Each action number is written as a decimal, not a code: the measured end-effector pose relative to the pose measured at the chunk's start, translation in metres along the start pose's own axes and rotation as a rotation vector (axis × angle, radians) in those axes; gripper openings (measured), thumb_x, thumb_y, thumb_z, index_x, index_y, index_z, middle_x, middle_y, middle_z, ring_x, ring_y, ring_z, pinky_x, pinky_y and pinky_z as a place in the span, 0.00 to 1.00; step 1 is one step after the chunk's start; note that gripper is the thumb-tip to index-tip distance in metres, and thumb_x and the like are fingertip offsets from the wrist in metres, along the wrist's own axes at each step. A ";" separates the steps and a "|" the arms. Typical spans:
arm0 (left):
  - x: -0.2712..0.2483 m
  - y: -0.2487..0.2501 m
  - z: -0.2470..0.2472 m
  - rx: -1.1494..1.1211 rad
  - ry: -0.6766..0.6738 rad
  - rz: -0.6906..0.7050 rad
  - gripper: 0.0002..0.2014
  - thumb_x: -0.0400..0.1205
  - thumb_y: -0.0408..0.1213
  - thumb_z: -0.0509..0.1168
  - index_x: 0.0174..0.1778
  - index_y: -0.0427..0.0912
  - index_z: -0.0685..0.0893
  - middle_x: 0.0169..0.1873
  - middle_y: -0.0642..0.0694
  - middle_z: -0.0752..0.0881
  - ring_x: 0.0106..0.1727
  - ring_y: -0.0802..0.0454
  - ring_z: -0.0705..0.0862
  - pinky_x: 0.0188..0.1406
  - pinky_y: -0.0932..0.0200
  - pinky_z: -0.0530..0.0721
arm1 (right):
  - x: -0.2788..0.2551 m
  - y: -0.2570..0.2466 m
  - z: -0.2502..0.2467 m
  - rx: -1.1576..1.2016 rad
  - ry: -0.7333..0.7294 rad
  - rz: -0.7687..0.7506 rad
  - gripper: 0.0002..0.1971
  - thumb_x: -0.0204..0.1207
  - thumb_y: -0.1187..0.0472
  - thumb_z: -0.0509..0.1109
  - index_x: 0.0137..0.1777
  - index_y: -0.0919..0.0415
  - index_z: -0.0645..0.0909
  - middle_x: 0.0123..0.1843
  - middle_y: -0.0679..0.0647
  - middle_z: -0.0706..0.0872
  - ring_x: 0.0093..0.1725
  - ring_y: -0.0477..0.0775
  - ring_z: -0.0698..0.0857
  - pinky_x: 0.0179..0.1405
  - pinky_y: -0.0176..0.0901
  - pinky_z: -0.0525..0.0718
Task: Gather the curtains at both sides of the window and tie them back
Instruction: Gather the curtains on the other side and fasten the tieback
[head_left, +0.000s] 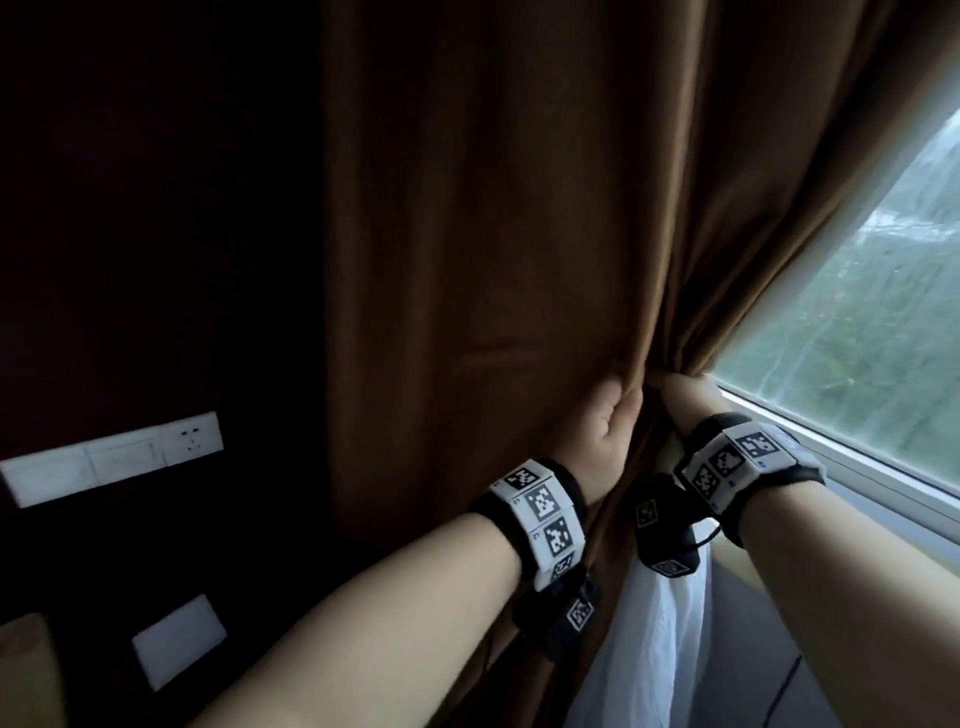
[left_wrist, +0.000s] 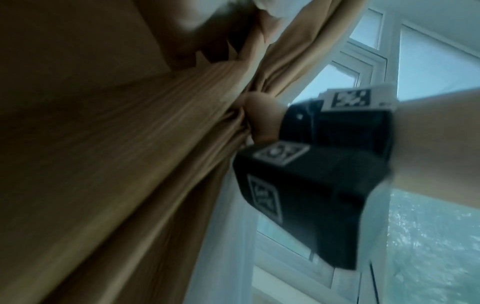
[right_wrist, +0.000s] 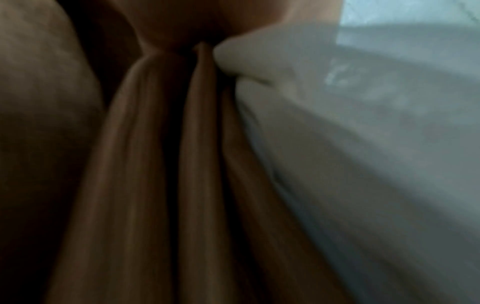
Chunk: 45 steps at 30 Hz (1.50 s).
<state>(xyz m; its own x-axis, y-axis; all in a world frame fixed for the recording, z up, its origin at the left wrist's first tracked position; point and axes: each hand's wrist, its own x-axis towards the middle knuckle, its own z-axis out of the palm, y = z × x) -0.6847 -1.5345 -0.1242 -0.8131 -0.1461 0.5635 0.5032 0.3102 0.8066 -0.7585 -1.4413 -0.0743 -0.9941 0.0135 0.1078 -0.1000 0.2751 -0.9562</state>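
**Brown drape bunched at the window's left edge, both hands on the waist of the bundle**

The window (head_left: 852, 332) fills the right of the head view, its pale frame running along a sill below. Against its left edge hangs the brown curtain (head_left: 493, 234), a broad, thick-looking drape falling in long folds from above. It reads as heavy but soft cloth: it will crush easily into pleats, and I judge it will also spring back out if the hold slackens. Behind it hangs a white sheer curtain (head_left: 660, 639), thin and light, likely to slip out of the bundle unless it is caught together with the brown cloth.

Both hands meet where the folds converge. The left hand (head_left: 605, 431) has fingers and thumb curled round a thick fold on the wall side. The right hand (head_left: 685, 395) clutches the window-side folds, its fingers buried in cloth; the left wrist view shows the pleats pinched tight against it. No tie-back is visible.

The best place to hold is this narrow waist, wrapping the whole bunch.
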 end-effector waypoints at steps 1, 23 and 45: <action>0.001 -0.001 0.006 0.059 -0.030 -0.021 0.14 0.84 0.39 0.55 0.58 0.35 0.79 0.52 0.35 0.85 0.56 0.44 0.83 0.58 0.66 0.75 | -0.004 -0.001 -0.001 0.044 -0.049 -0.003 0.20 0.76 0.69 0.66 0.68 0.66 0.76 0.61 0.58 0.82 0.57 0.52 0.80 0.60 0.45 0.78; 0.001 -0.063 -0.038 0.582 -0.024 -0.505 0.19 0.82 0.34 0.59 0.70 0.46 0.77 0.71 0.45 0.77 0.72 0.46 0.76 0.71 0.62 0.68 | 0.039 0.012 -0.024 -0.299 0.082 -0.025 0.21 0.72 0.60 0.70 0.65 0.62 0.78 0.62 0.65 0.83 0.61 0.67 0.82 0.58 0.51 0.79; 0.143 -0.133 -0.277 0.395 0.413 -0.726 0.47 0.70 0.51 0.74 0.79 0.41 0.55 0.72 0.37 0.72 0.70 0.36 0.74 0.70 0.43 0.73 | 0.083 0.007 0.018 -0.346 0.388 0.122 0.27 0.70 0.59 0.74 0.68 0.67 0.74 0.65 0.69 0.81 0.63 0.69 0.81 0.63 0.56 0.78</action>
<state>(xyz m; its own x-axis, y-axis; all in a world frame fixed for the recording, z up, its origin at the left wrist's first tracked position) -0.7869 -1.8574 -0.1018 -0.6833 -0.7298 0.0236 -0.2871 0.2983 0.9103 -0.8424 -1.4557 -0.0772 -0.9023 0.4015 0.1567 0.1002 0.5491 -0.8297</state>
